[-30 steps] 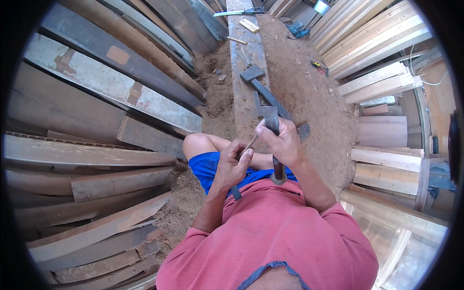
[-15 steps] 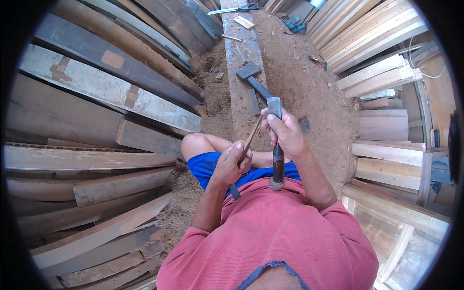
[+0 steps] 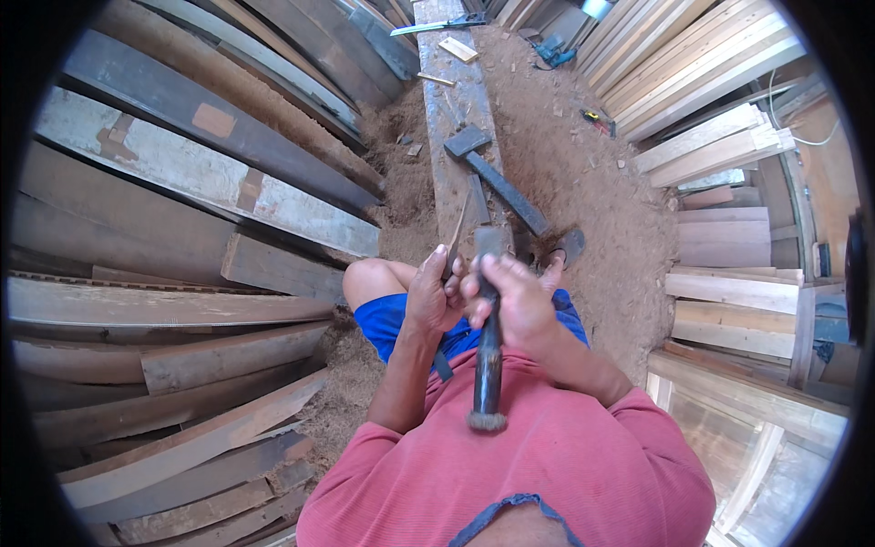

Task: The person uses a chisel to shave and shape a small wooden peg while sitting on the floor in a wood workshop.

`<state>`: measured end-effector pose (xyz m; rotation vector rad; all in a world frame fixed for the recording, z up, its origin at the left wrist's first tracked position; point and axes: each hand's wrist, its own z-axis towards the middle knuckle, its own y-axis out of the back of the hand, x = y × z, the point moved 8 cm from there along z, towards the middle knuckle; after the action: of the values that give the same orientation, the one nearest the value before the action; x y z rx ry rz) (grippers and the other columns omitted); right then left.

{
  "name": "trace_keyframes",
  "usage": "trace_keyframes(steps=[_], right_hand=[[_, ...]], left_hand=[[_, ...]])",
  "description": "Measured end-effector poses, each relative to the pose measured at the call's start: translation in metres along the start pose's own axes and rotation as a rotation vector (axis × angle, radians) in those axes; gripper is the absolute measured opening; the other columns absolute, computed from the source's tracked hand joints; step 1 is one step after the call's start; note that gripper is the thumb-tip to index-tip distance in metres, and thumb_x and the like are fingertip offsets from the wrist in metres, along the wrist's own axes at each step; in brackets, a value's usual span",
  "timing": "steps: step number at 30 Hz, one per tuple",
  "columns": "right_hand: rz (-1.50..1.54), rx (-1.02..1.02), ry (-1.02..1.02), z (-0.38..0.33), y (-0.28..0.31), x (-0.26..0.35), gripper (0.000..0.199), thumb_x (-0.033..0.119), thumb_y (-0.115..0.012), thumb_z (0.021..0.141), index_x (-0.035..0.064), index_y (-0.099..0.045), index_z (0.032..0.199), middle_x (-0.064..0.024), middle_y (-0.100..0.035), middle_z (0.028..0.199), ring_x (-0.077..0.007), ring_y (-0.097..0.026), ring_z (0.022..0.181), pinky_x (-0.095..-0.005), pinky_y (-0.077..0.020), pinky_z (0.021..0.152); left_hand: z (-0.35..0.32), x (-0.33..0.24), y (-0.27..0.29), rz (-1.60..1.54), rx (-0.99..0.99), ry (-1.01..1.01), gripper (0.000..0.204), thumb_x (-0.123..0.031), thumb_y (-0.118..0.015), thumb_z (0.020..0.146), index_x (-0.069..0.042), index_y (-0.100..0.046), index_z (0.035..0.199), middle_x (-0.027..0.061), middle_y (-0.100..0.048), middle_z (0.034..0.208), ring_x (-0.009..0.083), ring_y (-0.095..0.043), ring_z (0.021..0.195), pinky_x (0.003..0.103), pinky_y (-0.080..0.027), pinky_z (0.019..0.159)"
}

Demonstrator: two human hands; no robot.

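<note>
Both hands are closed: a dark, round-handled hammer (image 3: 488, 337) is gripped by the right hand (image 3: 515, 301), a thin wooden stick (image 3: 458, 239) by the left hand (image 3: 431, 296), above the lap; the stick is best kept steady

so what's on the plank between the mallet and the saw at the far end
In the head view, on the plank, only a thin wood strip lies between the mallet and saw.

- The hammer (image 3: 488, 337) in the hands is showing a dark, nearly black handle and a grey head.
- The shirt (image 3: 547, 465) is showing salmon red, the shorts (image 3: 392, 319) bright blue.
- The plank (image 3: 453, 137) running far is looking weathered grey.
- The sawdust floor (image 3: 583, 173) is looking reddish brown.
- The stacked boards (image 3: 182, 182) at left are showing grey with whitish patches.
</note>
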<state>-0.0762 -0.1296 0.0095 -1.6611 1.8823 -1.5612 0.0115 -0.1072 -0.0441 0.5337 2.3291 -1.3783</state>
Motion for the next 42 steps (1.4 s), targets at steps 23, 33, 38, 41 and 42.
trace_keyframes(steps=[23,33,38,41,42], right_hand=[[-0.901,-0.182,0.561,0.011,0.017,0.079,0.017,0.022,-0.063,0.094,0.0066,-0.058,0.092,0.0048,-0.051,0.065,-0.0018,-0.047,0.048,-0.0202,-0.0396,0.042],[-0.871,-0.108,0.521,0.019,0.016,0.077,0.015,0.021,-0.062,0.094,0.0073,-0.058,0.094,0.006,-0.051,0.068,-0.0011,-0.047,0.051,-0.0189,-0.0388,0.046],[-0.876,-0.136,0.476,0.024,0.025,0.072,0.016,0.023,-0.061,0.095,0.0068,-0.058,0.097,0.0057,-0.051,0.068,-0.0009,-0.046,0.051,-0.0188,-0.0393,0.045],[-0.663,-0.15,0.402,0.022,0.03,0.07,0.017,0.023,-0.059,0.095,0.0054,-0.06,0.096,0.0025,-0.055,0.073,-0.0012,-0.046,0.052,-0.0192,-0.0403,0.046],[-0.492,-0.159,0.347,0.022,0.032,0.067,0.018,0.022,-0.057,0.096,0.0043,-0.061,0.093,-0.0001,-0.058,0.077,-0.0015,-0.046,0.053,-0.0198,-0.0409,0.048]], left_hand=[[-0.034,-0.013,-0.007,0.992,0.111,-0.294,0.024,-0.025,-0.049,0.102,-0.004,-0.058,0.093,-0.0044,-0.049,0.072,0.003,-0.04,0.062,0.019,-0.034,0.056],[-0.031,-0.001,-0.012,0.707,0.21,-0.113,0.03,-0.029,-0.044,0.103,-0.003,-0.059,0.107,-0.0055,-0.046,0.069,0.0029,-0.04,0.059,0.019,-0.033,0.053],[-0.029,-0.004,-0.025,0.781,0.138,-0.2,0.029,-0.027,-0.042,0.104,-0.002,-0.057,0.107,-0.0048,-0.048,0.069,0.0034,-0.043,0.06,0.019,-0.036,0.054],[-0.029,-0.009,-0.025,0.755,0.152,-0.127,0.027,-0.025,-0.042,0.104,-0.003,-0.057,0.108,-0.0038,-0.05,0.069,0.0034,-0.045,0.06,0.019,-0.037,0.053],[-0.028,-0.009,-0.025,0.756,0.152,-0.128,0.027,-0.025,-0.042,0.104,-0.003,-0.057,0.108,-0.0038,-0.05,0.069,0.0034,-0.045,0.06,0.019,-0.037,0.053]])
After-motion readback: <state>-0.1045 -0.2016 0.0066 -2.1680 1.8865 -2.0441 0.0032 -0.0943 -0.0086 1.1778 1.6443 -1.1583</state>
